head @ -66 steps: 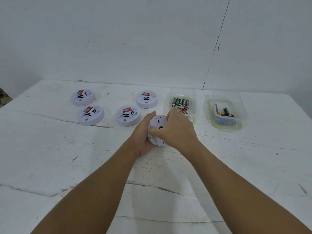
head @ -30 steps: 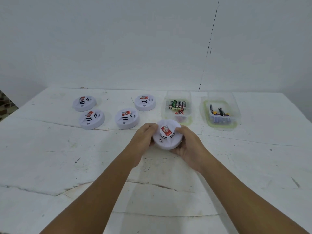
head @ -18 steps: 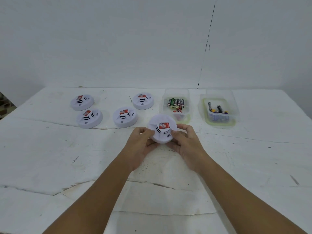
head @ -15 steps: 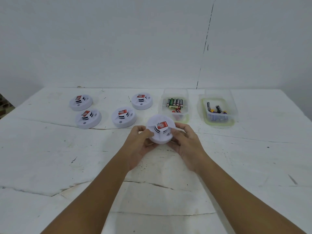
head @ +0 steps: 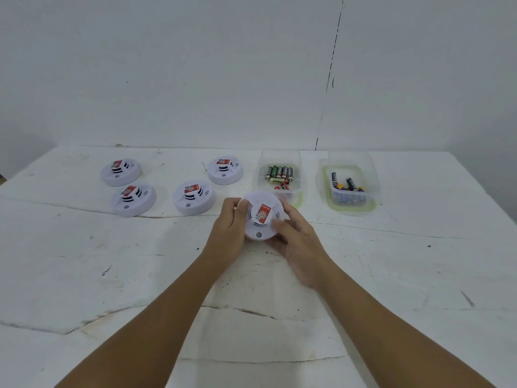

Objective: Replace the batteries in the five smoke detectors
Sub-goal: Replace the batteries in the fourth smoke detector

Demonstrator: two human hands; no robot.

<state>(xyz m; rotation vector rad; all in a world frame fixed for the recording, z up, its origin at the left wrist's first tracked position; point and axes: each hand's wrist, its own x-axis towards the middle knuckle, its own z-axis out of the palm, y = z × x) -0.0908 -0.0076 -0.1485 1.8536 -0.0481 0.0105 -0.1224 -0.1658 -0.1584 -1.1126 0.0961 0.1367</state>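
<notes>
I hold a round white smoke detector with a red label, face up, between both hands just above the table's middle. My left hand grips its left rim, thumb on top. My right hand grips its right and lower rim, thumb on the face. Several more white detectors lie face up to the left: one at the far left, one in front of it, one nearer the middle and one behind that. A clear tub holds green and black batteries. A second clear tub holds mixed batteries.
The white table has cracks running across it and chipped paint. A white wall stands right behind the table's far edge. Both tubs sit at the back right, just beyond my hands.
The detector was underside up under my hands; I turned it over so its red label faces up. In the last half second it rotated a little in my grip.
</notes>
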